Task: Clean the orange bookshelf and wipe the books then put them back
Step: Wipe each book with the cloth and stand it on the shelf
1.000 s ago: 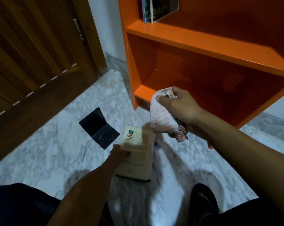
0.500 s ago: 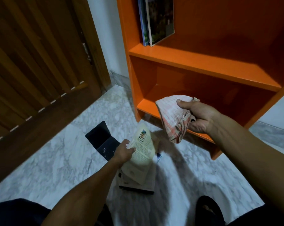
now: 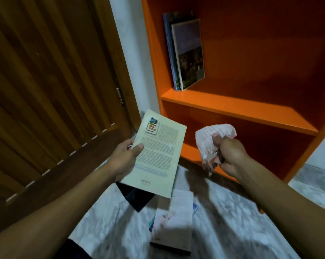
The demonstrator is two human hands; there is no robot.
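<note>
My left hand [image 3: 123, 158] grips a pale paperback book [image 3: 158, 154] by its left edge and holds it up with the back cover facing me. My right hand [image 3: 228, 154] clutches a bunched white cloth with red stripes [image 3: 211, 139], just right of the book. The orange bookshelf [image 3: 238, 109] stands behind both hands. Two books [image 3: 186, 53] lean upright at the left end of its upper shelf. The lower compartment holds no books.
On the marble floor [image 3: 232, 230] lie a pale book [image 3: 173, 221] and a dark book [image 3: 137, 197] under my hands. A wooden slatted door [image 3: 45, 90] stands at the left, with a white wall strip between it and the shelf.
My left hand has lifted the pale paperback off the floor pile and raised it in front of the shelf. My right hand with the cloth stays beside it. The view has tilted up.
</note>
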